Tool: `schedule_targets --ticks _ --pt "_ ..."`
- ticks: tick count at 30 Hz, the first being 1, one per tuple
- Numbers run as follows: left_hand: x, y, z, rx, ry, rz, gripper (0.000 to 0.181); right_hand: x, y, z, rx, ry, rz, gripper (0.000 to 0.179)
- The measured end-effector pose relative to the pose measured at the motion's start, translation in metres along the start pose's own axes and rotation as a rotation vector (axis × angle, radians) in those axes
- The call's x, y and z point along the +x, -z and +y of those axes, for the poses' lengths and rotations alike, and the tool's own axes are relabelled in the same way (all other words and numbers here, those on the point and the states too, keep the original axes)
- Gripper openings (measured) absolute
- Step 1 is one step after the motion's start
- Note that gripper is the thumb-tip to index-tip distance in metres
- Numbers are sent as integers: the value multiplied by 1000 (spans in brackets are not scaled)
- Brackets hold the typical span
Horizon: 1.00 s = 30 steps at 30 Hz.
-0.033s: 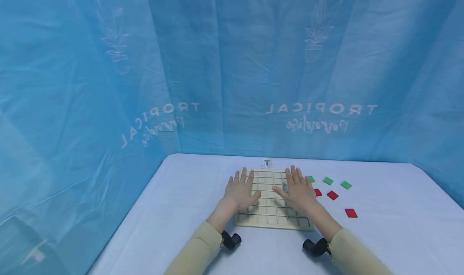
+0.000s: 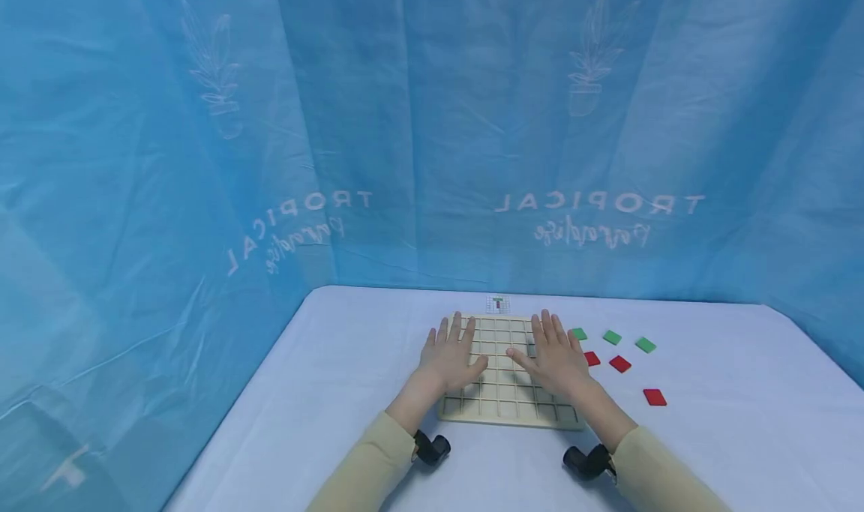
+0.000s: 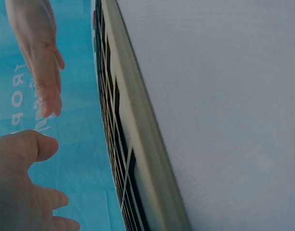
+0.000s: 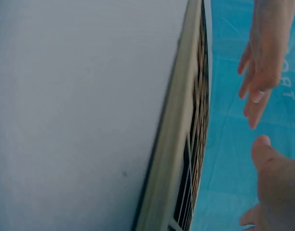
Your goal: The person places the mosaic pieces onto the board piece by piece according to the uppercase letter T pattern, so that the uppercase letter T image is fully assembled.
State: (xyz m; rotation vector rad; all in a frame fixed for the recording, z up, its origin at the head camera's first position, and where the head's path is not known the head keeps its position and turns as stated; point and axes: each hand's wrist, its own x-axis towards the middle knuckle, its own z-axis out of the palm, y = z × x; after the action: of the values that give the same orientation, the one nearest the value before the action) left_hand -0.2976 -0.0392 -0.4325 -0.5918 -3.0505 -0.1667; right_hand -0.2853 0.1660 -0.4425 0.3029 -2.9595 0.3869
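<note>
A pale wooden grid board [image 2: 498, 392] lies on the white table. Over its left side hovers my left hand [image 2: 445, 360], fingers spread and straight, holding nothing. My right hand [image 2: 556, 358] is held likewise over the right side of the board, with its thumb pointing inward. In the left wrist view, a gap shows between the left hand [image 3: 15, 168] and the board's edge [image 3: 142, 110]. From the right wrist view, the right hand [image 4: 282, 187] also appears apart from the board. A small grey patch shows on the grid beside the right thumb; I cannot tell what it is.
Right of the board lie green square tiles [image 2: 612, 337] and red square tiles [image 2: 619, 363], loose on the table [image 2: 729, 437]. Behind the board is a small card [image 2: 498, 304] printed with a grid and a green-and-red T shape. A blue curtain [image 2: 459, 137] hangs behind and at left.
</note>
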Motion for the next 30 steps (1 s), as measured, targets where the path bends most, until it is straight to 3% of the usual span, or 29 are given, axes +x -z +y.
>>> schedule_targets --ticks 8,11,14,18,22,30 --pt "-3 2 2 13 -15 4 76 -1 -1 -2 25 8 7 90" --pt "-4 5 1 -21 -24 -10 76 -1 0 -3 32 13 1 90" --pt "-4 7 -4 -149 -72 14 74 -2 1 -4 40 14 4 89" --pt "-2 10 -16 -425 -134 66 65 -2 1 -2 67 10 11 88" --pt "-2 7 -33 -652 -105 82 60 0 4 3 119 15 29 89" --pt "-7 -13 -56 -805 -72 80 57 7 33 32 386 44 176 80"
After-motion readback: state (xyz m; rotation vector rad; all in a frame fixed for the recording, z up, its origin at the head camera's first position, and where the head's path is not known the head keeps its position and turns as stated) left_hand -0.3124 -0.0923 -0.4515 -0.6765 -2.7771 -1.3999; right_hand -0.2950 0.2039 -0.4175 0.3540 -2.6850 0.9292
